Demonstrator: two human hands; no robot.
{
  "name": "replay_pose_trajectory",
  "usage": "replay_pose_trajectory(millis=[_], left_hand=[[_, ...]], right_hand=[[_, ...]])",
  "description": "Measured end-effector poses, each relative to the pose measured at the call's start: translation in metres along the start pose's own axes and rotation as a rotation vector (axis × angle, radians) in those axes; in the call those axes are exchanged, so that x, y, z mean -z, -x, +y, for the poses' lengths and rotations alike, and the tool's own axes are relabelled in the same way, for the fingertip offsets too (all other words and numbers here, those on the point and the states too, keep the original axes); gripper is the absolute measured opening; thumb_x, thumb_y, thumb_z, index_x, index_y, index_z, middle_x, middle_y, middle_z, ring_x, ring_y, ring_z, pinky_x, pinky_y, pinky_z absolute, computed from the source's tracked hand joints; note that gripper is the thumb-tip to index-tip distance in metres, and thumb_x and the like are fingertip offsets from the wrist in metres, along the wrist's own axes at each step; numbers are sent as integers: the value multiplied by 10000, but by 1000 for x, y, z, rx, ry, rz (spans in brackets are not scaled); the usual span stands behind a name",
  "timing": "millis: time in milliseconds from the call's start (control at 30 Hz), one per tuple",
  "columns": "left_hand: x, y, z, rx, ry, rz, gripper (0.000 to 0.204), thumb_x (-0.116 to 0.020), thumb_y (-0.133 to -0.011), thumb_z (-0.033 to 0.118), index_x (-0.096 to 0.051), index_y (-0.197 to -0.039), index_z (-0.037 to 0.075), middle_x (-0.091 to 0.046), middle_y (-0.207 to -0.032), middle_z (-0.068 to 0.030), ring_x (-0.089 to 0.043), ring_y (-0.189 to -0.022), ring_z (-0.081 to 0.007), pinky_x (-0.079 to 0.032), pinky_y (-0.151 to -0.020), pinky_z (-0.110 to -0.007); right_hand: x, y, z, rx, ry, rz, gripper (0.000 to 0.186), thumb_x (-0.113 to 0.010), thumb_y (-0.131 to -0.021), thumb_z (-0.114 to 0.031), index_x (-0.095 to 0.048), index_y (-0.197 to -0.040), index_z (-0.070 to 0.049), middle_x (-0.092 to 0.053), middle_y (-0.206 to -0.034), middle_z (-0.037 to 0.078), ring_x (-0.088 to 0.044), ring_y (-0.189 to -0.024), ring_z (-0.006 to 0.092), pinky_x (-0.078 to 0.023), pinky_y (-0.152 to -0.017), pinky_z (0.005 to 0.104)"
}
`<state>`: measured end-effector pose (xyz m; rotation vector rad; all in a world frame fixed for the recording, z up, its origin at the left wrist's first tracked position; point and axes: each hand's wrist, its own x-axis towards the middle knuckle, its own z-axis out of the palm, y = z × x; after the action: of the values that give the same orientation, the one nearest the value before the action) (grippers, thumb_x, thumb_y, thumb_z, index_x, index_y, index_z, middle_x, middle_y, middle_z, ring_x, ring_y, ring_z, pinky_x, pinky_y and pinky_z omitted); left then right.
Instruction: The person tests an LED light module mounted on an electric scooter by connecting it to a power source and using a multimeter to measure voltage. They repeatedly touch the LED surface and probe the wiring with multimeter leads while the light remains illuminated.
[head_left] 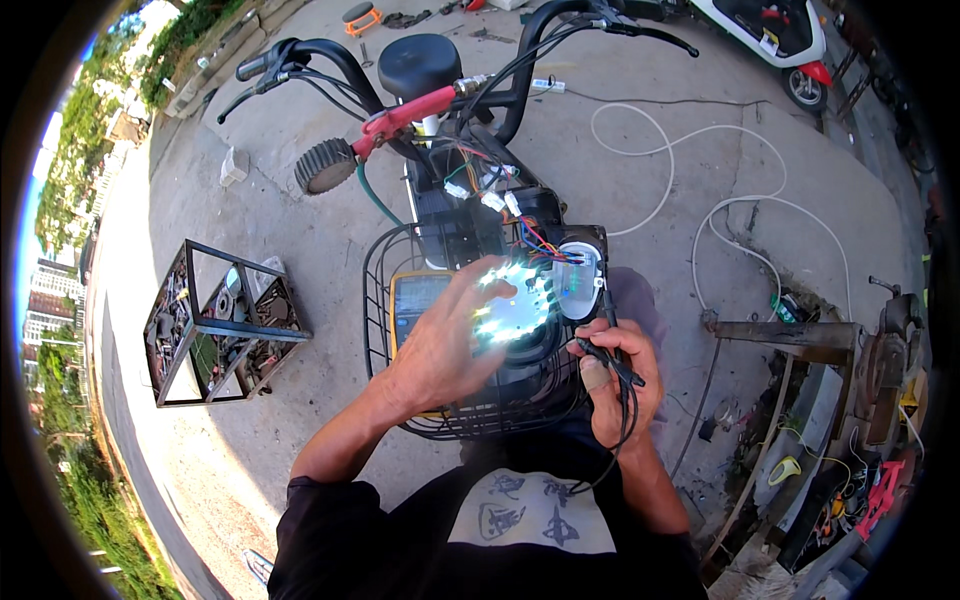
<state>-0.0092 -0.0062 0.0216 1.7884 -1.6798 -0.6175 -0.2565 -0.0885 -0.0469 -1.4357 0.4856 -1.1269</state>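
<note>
1 black 2-wheeler (435, 212), its coloured wiring (540, 247) exposed

A black wire basket (490, 425) hangs at the end nearest the person. At its left, a yellow-framed box with a grey screen (420, 300) appears to sit inside.

The left hand (450, 335) has its grip curved at the left edge of a round, dazzling white lamp (520, 305) above the basket; glare hides whether it closes there, so I cannot tell. The right hand (625, 385) has a narrow grip, pinching black test leads (615, 365).

Just right of the lamp is a white oval unit with a clear face (577, 292). 1 slim lead tip (607, 300) rises beside its right edge; contact is unclear. Smallest are white plastic connectors (493, 201) farther up.

The step in hand looks like an electrical check with the lamp powered. The next move seems to call for a steady left hand and exact tip placement.
</note>
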Motion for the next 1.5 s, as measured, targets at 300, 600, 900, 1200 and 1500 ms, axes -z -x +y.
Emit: replay_pose_trajectory(millis=[300, 600, 900, 1200, 1500], left_hand=[[-3, -1, -3, -5, -20, 2, 639, -773, -929, -48, -567, -1519, 87, -479, -1758, -210, -543, -1590, -480, -524, -1272, -551], [-3, -2, -1, -28, -57, 54, 688, -733, -910, -84, -547, -1556, 63, -519, -1737, -205, -539, -1590, -458, -494, -1291, -521], [3, -6, 1, -61, -49, 70, 703, -641, -902, -142, -553, -1561, 85, -530, -1729, -197, -581, -1550, -428, -571, -1153, -469], [9, -7, 1, -43, 48, 48, 718, -586, -922, -174, -525, -1582, 102, -495, -1755, -197, -585, -1555, -415, -587, -1126, -458], [11, -10, -1, -52, 56, 56, 708, -613, -929, -166, -524, -1578, 104, -516, -1732, -196, -560, -1585, -435, -488, -1286, -511]], right_hand=[[-1, -2, -1, 54, 66, -19, 321, -757, -1057, 89, -660, -1357, 31, -681, -1355, 203, -779, -1115, 242, -633, -1006, 369], [-4, -5, -7, 156, 370, -34, 378, -833, -934, 103, -714, -1277, 0, -737, -1194, 197, -806, -1058, 362, -650, -934, 408], [6, 0, -13, 199, 456, -14, 343, -835, -957, 58, -743, -1285, 14, -746, -1219, 225, -791, -1046, 354, -651, -903, 413], [55, 12, -17, 186, 552, 205, 307, -750, -1139, -256, -736, -1282, 15, -721, -1197, 208, -771, -1023, 291, -637, -911, 393], [67, 12, -27, 171, 538, 302, 352, -736, -1148, -304, -728, -1279, 22, -709, -1224, 222, -754, -1101, 276, -634, -964, 414]])
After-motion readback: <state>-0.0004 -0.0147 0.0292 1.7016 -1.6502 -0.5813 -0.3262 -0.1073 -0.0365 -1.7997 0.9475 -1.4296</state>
